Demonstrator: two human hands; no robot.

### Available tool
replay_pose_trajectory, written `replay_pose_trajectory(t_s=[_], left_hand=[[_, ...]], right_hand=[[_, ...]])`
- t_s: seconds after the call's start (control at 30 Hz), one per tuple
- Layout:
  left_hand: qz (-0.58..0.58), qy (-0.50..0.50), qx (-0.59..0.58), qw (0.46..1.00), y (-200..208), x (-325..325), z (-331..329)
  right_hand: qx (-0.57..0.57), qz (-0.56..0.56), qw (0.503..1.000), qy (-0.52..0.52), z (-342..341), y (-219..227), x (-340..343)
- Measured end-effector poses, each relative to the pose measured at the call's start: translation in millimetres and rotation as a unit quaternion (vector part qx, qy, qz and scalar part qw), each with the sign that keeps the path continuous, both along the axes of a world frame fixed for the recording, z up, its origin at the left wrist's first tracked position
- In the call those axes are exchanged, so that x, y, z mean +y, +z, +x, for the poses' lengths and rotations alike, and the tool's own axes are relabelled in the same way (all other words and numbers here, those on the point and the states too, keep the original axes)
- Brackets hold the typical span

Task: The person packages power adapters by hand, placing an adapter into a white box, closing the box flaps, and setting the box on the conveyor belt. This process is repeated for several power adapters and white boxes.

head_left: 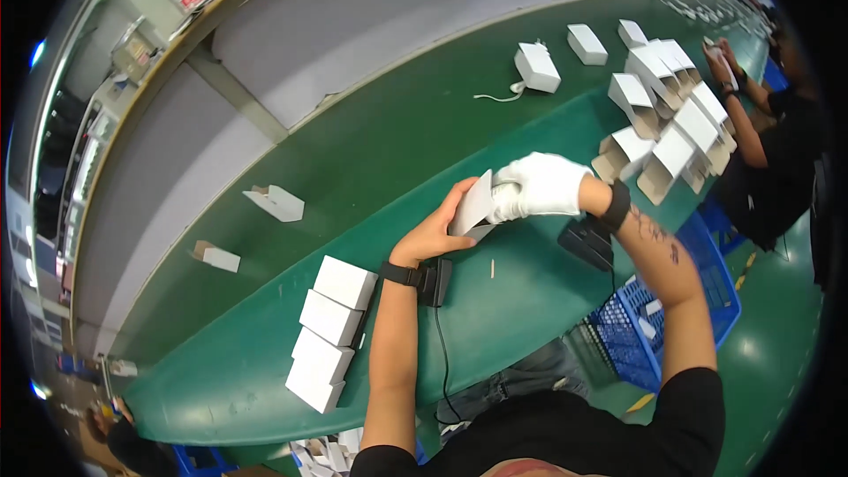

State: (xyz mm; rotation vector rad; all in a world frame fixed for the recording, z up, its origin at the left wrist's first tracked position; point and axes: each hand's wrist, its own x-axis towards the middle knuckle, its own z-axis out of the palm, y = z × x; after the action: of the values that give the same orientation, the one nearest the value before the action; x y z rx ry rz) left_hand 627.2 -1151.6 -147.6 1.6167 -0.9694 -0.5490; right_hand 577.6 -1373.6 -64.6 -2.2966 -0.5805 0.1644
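Note:
My bare left hand (435, 231) is wrapped round a small white cardboard box (474, 205), held tilted above the green table. In a white glove, my right hand (535, 189) bends its fingers against the box's right end. What those fingers hold, if anything, is hidden by the glove and the box. Left of my left forearm, several white boxes (329, 316) lie in an overlapping row. Black straps with dark devices sit on both my wrists.
Several open white boxes (676, 137) are heaped at the right. Behind them, a box with a white cable (521, 87) lies on the green table (424, 159). A blue crate (649, 327) stands below the near edge. A person (768, 132) works at the far right.

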Motion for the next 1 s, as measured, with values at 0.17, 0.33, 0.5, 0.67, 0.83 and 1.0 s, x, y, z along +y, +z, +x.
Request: replay_pose_trajectory(t_s=[0.17, 0.33, 0.5, 0.67, 0.83, 1.0], left_hand=[[0.08, 0.091, -0.148, 0.982, -11.1, -16.5, -5.6], [-0.004, 0.093, -0.001, 0.996, -15.0, -17.0, 1.7], [-0.001, 0.113, -0.045, 0.993, -11.3, -15.5, 10.4], [-0.063, 0.266, -0.067, 0.96, 13.3, 7.4, 55.2], [-0.105, 0.494, -0.105, 0.857, -6.0, 56.4, 119.2], [-0.116, 0.585, -0.115, 0.795, -36.4, 48.0, 134.3]], right_hand=[[-0.01, -0.321, 0.947, -0.032, -10.7, 30.0, 39.9], [-0.025, -0.114, 0.993, 0.009, 10.2, 23.7, 16.7], [-0.15, -0.219, 0.964, -0.038, 22.8, -40.7, 27.0], [-0.351, -0.005, 0.929, -0.119, 66.1, -29.4, -1.2], [-0.278, -0.209, 0.833, -0.431, 146.7, -18.7, -30.5], [-0.013, -0.177, 0.863, -0.473, 223.5, -80.0, -103.1]])
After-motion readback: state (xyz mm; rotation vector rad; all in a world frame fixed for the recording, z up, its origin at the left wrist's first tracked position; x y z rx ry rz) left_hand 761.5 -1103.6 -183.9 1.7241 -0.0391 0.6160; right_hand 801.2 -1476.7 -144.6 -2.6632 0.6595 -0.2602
